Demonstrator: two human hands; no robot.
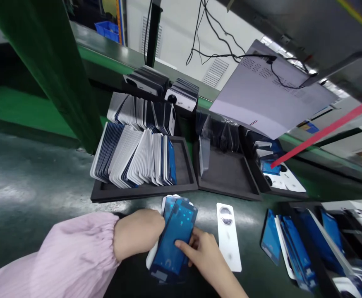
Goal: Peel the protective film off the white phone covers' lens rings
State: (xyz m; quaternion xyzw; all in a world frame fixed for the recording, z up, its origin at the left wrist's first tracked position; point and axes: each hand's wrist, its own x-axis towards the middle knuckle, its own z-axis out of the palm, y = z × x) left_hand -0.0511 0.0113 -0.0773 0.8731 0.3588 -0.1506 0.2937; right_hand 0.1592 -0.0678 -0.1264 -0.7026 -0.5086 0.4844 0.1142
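Observation:
A phone back cover (175, 238) with blue film lies over other covers, and white edges stick out beneath it. Its upper face carries several bright cyan spots. My right hand (203, 251) grips its right edge, thumb on top of the blue face and fingers curled under. At the left edge of these covers is my left hand (152, 223), bent at the wrist below a pink sleeve. Its fingers are hidden, so I cannot see how it holds on. To the right, a white back cover (229, 242) with a round camera area lies flat on the bench.
Behind my hands a dark tray (183, 165) holds rows of upright covers (134, 155). Beside it another tray (230, 169) has fewer. Blue-filmed covers (292, 248) lean at the right. A green post (53, 70) rises at left; a grey panel (270, 91) hangs above.

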